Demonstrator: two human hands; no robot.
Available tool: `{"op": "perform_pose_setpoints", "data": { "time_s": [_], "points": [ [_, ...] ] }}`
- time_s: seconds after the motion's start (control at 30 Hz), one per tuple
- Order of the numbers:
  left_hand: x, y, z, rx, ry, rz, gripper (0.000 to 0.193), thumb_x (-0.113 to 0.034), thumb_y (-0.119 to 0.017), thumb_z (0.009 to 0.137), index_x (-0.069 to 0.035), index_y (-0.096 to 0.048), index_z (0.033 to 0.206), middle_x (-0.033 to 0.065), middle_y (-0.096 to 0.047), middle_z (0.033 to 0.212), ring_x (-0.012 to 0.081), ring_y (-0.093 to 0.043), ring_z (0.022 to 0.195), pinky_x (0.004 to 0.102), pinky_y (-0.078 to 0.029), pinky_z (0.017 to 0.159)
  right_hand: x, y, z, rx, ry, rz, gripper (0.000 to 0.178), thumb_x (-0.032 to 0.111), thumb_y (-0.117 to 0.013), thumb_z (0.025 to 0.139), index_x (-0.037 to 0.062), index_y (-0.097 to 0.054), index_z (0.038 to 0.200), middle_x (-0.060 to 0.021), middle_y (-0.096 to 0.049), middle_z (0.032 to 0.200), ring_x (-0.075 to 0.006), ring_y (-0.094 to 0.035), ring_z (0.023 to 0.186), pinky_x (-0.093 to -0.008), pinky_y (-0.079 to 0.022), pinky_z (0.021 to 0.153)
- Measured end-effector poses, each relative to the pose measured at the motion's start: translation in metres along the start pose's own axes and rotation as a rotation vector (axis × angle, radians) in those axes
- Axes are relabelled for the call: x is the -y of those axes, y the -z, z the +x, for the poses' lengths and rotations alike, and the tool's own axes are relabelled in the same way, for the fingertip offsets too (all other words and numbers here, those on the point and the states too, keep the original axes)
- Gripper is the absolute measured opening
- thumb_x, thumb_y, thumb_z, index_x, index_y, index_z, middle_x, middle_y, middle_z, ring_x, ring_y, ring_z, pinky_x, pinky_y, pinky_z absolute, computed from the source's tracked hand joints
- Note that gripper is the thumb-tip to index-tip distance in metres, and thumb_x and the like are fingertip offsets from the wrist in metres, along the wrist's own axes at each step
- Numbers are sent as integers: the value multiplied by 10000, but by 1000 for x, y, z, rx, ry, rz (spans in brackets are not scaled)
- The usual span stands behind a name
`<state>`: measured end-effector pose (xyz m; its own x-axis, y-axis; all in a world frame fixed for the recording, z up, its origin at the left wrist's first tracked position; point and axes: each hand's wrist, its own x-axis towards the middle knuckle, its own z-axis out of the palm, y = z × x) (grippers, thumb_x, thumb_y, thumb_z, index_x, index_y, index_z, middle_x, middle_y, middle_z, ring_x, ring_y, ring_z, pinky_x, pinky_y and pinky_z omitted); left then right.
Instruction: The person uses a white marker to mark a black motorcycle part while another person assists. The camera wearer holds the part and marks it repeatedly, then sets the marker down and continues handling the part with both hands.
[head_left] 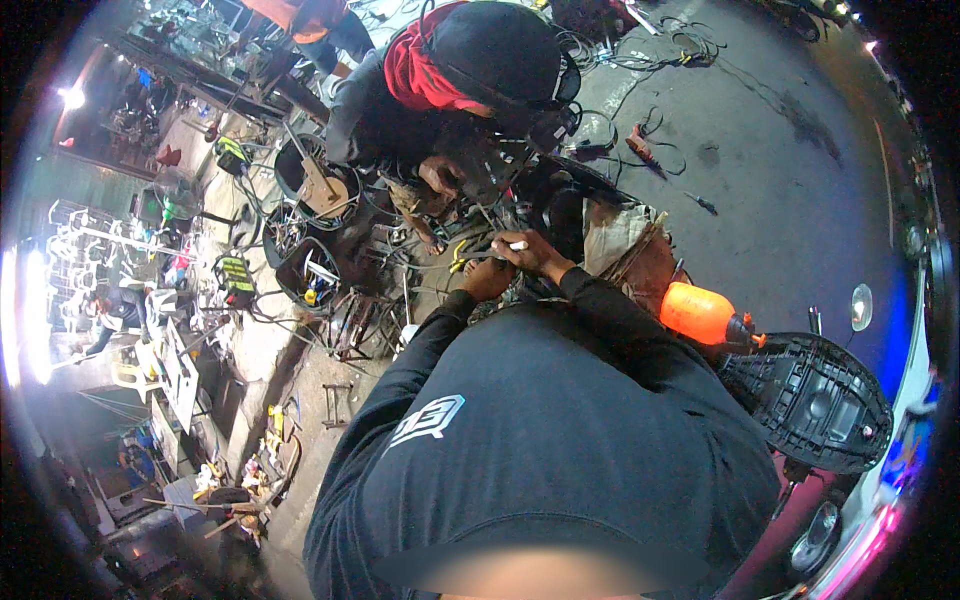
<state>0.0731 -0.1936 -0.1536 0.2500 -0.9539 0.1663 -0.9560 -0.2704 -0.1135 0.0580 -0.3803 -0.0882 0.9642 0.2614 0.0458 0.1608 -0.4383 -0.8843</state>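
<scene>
My right hand (540, 254) is closed, and a short white stick-like piece (518, 246) pokes out at its fingers. Right beside it, almost touching, my left hand (486, 278) has its fingers curled; whatever they hold is hidden. A yellow-handled tool (458, 256) shows just left of my hands, its kind unclear. Both hands are low over a dark tangle of metal parts and cables. Across from me crouches a person (420, 120) in a dark cap and red cloth, with a hand (440, 177) near the same parts.
An orange pump bottle (697, 312) and a black ribbed seat base (825, 402) are at my right. Buckets of tools (308, 272) and a yellow-green machine (235, 280) stand left. Cables and a clamp (640, 145) lie on the far floor. Another person (310, 20) is at the top.
</scene>
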Motion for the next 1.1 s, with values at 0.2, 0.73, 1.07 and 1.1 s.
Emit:
{"op": "perform_pose_setpoints", "data": {
  "time_s": [0.2,0.73,1.07,1.1],
  "points": [
    [-2,2,-2,193,7,64,182,-162,-587,811,-7,-683,817,146,-694,781,289,-683,692,396,-532,637,-6,-4,7,36,19,-28,337,373,-566,983,82,-662,1123,-207,-701,976,-395,-687,953,-418,-517,766],
    [-4,35,19,243,103,-174,264,-201,-643,764,-53,-696,975,172,-693,1018,342,-671,941,443,-538,778,5,3,3,12,-4,104,326,311,-592,975,15,-674,1085,-184,-716,988,-289,-706,977,-372,-528,810],
    [-6,62,28,201,105,-225,216,-152,-548,836,11,-670,907,192,-686,886,331,-692,837,436,-551,722,7,5,-1,-11,53,59,293,314,-599,973,32,-657,1025,-198,-705,933,-396,-689,879,-411,-526,722],
    [-6,66,30,363,141,-251,259,-150,-533,852,16,-670,996,209,-693,968,338,-688,911,438,-539,806,6,5,-1,-7,45,61,295,316,-599,972,32,-656,1027,-200,-704,931,-395,-689,873,-412,-525,718]
  ]
}}
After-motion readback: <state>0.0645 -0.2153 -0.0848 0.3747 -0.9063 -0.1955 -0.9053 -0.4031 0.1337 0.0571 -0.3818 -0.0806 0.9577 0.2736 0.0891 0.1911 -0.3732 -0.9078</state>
